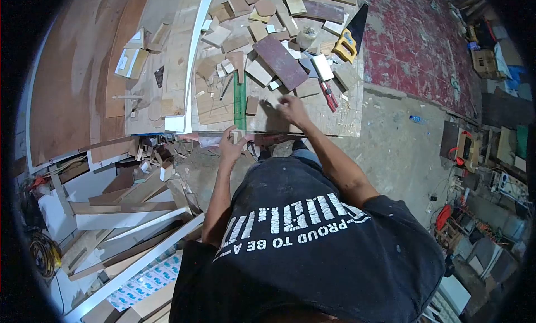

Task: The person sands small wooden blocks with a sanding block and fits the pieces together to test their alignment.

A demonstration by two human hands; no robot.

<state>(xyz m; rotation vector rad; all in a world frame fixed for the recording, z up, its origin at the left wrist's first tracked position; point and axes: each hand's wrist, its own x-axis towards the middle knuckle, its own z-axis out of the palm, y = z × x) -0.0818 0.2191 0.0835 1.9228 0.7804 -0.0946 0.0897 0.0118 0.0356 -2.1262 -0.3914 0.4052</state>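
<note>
At the table's front edge, my left hand [230, 148] is closed on a small pale wood block [238, 137], at the near end of a green ruler [239, 99]. My right hand [293, 111] hovers over the front of the table with its fingers curled in; what they hold, if anything, I cannot make out. Between the ruler and this hand lies a small brown wood block [252, 105]. A dark pencil [226, 89] rests left of the ruler. Beyond my right hand is a dark reddish-brown board [280, 61], flat on other wood offcuts.
A handsaw [347, 46] with a yellow handle lies at the table's right side, above a red utility knife [329, 97]. A glass jar [306, 37] stands among several offcuts. Long white-edged boards [184, 60] cover the left. Scrap wood [134, 205] is piled on the floor at left.
</note>
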